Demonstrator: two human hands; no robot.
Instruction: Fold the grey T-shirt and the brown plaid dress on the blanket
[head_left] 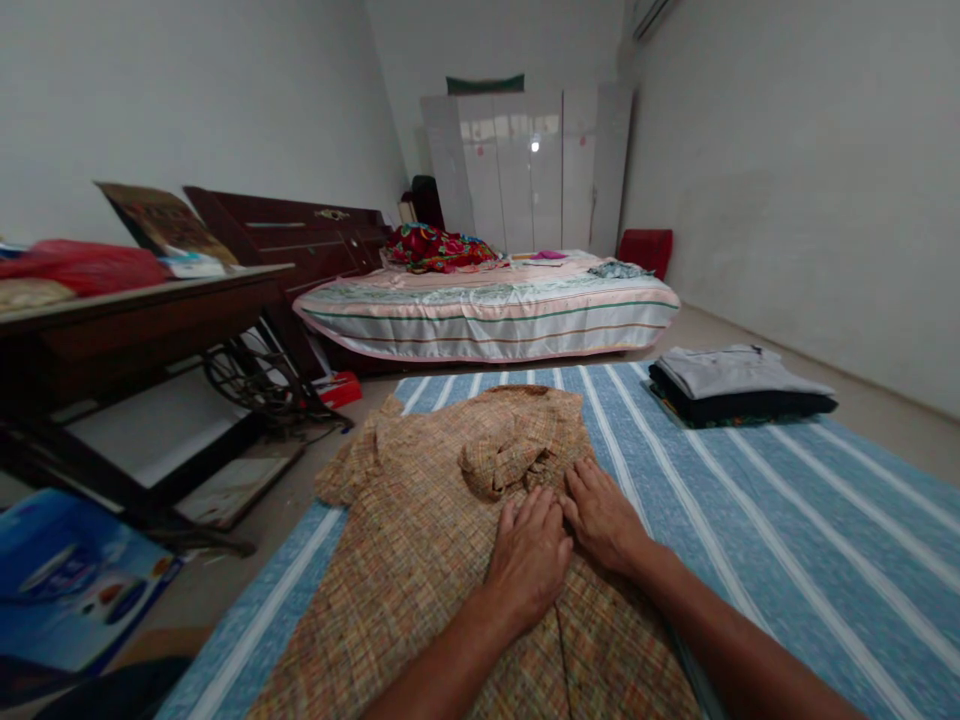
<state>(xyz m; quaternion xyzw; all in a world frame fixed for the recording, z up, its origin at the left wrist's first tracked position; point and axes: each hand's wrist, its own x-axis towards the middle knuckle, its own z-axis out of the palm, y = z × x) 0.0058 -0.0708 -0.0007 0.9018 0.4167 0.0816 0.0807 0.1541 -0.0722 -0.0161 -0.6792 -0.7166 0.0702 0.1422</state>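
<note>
In the head view, a tan and orange checked cotton garment (420, 520) is seen laid out on a blue sheet with white stripes (750, 500), which is spread over the floor in the near middle of the scene. The near part of the garment is flattened. At its far middle a bunched lump of the same cloth, possibly a collar or a sleeve, is raised and crumpled, and the far left edge is rumpled where it overhangs the sheet. The smoothing is judged to be partly done: the near cloth lies flat, while the bunched far part and the left edge are not yet straightened and no fold is seen in the garment.

The left hand (529, 555) is laid palm down on the garment just near of the lump, and the right hand (600, 515) is laid beside it, the two touching at the thumbs. The grip of each hand is spread flat against the cloth; nothing is pinched.

A stack of folded grey and black clothes (739, 385) is seen on the far right of the sheet, well apart from the hands. A low bed with a striped cover (487, 310) is seen beyond, and a dark wooden counter (150, 300) at the left.
</note>
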